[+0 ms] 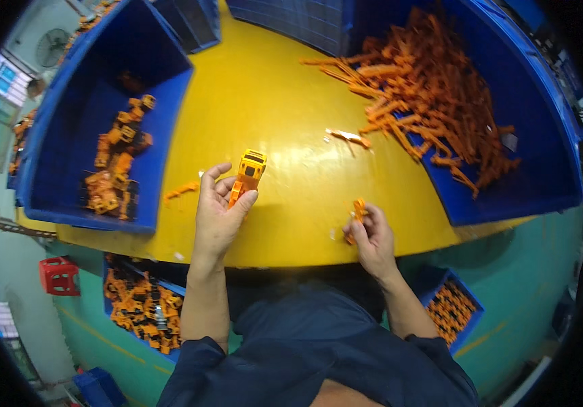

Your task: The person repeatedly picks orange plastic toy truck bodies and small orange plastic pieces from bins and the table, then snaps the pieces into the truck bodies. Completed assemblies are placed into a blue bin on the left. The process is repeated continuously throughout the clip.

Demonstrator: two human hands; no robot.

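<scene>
Grip, L hand [218, 214]: fingers wrapped around the lower end of a yellow-orange toy truck [249, 175], thumb on the near side, index curled free above. Truck sticks up and away from the palm, long axis running away from the body, tilted slightly right.

Grip, R hand [373, 239]: fingertips pinched on a small orange part [358, 210]; can't tell its exact shape, too small.

Head view, only one. Both hands over the yellow table [285, 102], near its front edge, well apart. Part lies to the right of the truck and a bit nearer the body; R hand already has it, so R is the nearer hand to it.

Surroundings: blue bin [74, 115] at left w/ finished trucks, blue bin [542, 136] at right w/ a heap of orange sprues spilling toward the table. One loose sprue piece [349, 138] on the table btw the bins. More bins of orange parts below the table edge, both sides.
</scene>
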